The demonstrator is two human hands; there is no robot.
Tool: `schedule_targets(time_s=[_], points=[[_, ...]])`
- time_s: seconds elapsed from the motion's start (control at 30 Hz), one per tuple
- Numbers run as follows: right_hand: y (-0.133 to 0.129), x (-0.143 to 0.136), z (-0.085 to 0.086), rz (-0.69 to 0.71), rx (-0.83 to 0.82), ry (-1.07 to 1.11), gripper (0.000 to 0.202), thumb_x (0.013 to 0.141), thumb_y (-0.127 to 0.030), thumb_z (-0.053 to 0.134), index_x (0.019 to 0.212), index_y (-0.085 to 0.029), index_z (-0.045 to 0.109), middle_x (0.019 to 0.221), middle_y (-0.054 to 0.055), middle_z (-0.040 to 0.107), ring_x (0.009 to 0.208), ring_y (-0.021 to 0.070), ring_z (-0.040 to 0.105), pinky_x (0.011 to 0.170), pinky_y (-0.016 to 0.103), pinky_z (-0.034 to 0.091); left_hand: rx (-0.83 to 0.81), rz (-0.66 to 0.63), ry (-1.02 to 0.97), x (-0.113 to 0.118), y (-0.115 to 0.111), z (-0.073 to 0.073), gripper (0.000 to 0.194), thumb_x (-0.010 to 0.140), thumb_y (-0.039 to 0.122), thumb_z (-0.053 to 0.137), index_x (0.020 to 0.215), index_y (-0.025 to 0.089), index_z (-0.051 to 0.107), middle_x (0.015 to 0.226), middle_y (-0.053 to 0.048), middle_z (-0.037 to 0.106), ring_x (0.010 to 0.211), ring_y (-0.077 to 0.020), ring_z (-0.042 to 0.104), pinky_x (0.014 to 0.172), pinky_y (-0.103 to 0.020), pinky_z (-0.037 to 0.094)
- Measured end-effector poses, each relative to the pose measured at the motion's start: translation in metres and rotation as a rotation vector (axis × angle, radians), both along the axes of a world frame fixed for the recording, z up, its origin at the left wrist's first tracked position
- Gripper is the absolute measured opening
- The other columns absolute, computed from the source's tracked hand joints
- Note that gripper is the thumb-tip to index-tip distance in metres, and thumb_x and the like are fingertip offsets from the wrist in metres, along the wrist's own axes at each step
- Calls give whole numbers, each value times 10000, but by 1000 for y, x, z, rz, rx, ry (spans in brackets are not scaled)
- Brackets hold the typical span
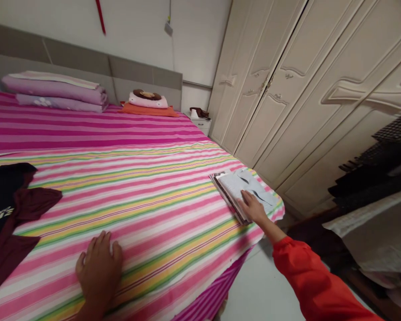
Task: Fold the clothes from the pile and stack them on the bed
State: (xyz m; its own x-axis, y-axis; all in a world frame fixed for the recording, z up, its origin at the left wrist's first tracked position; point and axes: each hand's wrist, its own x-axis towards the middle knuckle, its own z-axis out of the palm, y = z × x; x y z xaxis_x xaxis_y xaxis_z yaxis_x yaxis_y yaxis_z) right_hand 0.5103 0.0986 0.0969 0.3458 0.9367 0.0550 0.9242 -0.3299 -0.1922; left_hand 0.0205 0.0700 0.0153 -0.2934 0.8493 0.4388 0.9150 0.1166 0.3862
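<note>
My left hand rests palm down on the striped bedsheet near the front, its fingers slightly apart and nothing held. Over at the right edge of the bed, my right hand lies with fingers spread on a stack of folded clothes, whose top piece is light grey with dark marks. Dark clothes, navy and maroon, lie spread at the left edge of the view, apart from my left hand.
Folded purple bedding and an orange cloth with a pink item on top sit by the headboard. A nightstand, tall wardrobe and hanging clothes stand to the right.
</note>
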Motion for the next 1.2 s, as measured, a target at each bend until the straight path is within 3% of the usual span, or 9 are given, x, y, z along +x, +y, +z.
schedule_targets(time_s=[0.13,0.27,0.47,0.6,0.7,0.9,1.1,1.2], points=[[6,21,3,125,87,28,535,994,-393,281,1410,-157,521,1488,118,492,1384,216,428,1155,389,327,-33,10,14,-1,1,2,521,919,371,279,1261,125,585,1369,-178,591,1316,-314,498,1110,-511,321],[22,26,5,242,74,7,503,989,-369,329,1413,-179,522,1511,78,473,1406,197,398,1169,381,310,-59,10,26,-6,2,1,497,901,373,321,1287,168,557,1379,-155,585,1316,-301,497,1107,-501,328],[46,20,6,59,89,-54,531,991,-381,315,1423,-130,495,1517,159,444,1434,284,343,1152,463,312,-46,6,35,-9,2,-4,481,881,364,363,1303,208,535,1364,-140,595,1305,-292,507,1110,-495,330],[49,-9,3,81,31,-62,654,935,-496,432,1533,-258,317,1614,82,289,1483,348,201,1138,610,244,-42,4,65,-8,2,-2,487,892,373,333,1283,177,550,1360,-164,591,1292,-314,518,1092,-508,351],[50,-29,2,-22,-35,-21,689,934,-459,430,1556,-214,263,1631,103,235,1484,386,168,1122,671,211,-38,13,72,-7,2,0,479,903,374,320,1268,179,560,1358,-155,597,1296,-305,517,1089,-496,357],[56,-33,0,-141,73,63,577,1002,-395,235,1535,-191,315,1586,122,338,1463,363,245,1109,665,244,-24,-1,84,-5,0,1,504,919,377,282,1248,137,579,1336,-178,609,1286,-312,524,1087,-501,357],[51,-50,-16,-26,12,-91,742,931,-558,413,1557,-185,272,1633,146,201,1483,430,107,1108,728,109,-25,1,68,-10,3,-12,476,917,343,323,1241,126,597,1336,-179,609,1302,-307,507,1091,-503,346],[52,-48,-20,-33,-26,-148,760,923,-587,366,1558,-182,270,1629,157,209,1478,444,127,1083,752,125,-40,0,37,-8,3,-15,448,913,295,344,1229,134,619,1323,-166,628,1292,-293,522,1095,-489,347]])
